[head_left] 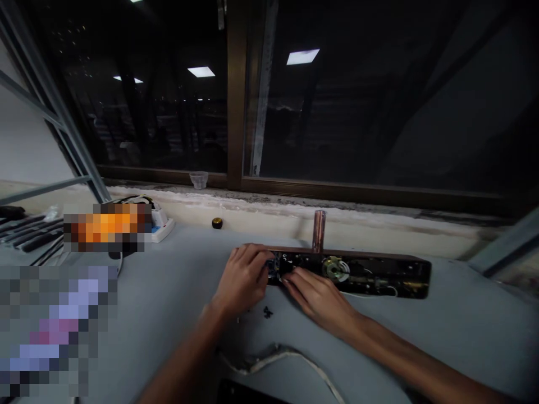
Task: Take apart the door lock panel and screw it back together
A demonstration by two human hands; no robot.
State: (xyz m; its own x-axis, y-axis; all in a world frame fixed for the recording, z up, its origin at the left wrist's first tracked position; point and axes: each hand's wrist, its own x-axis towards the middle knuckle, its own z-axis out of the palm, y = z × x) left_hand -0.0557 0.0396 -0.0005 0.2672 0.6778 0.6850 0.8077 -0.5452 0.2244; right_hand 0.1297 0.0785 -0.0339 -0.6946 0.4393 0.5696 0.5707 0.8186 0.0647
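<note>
A long black casing [379, 273] lies open on the table, with a ring-shaped green and white part [336, 269] and loose wires inside. At its left end my left hand [244, 278] is closed, its fingers curled over the end beside a small blue circuit board [274, 264]. My right hand [318, 294] reaches in from the right, its fingers pressed together at the casing's front edge, close to the board. What the right fingertips pinch, if anything, is hidden. Several small dark screws [268, 312] lie in front of the casing.
Behind the casing a copper-coloured cylinder [319, 231] stands upright. A pale cable [282, 354] curves across the near table, by a dark flat object [248, 393]. At the back left are a white power strip [163, 227] and a round black-and-gold item [217, 223]; a clear cup [199, 179] sits on the sill.
</note>
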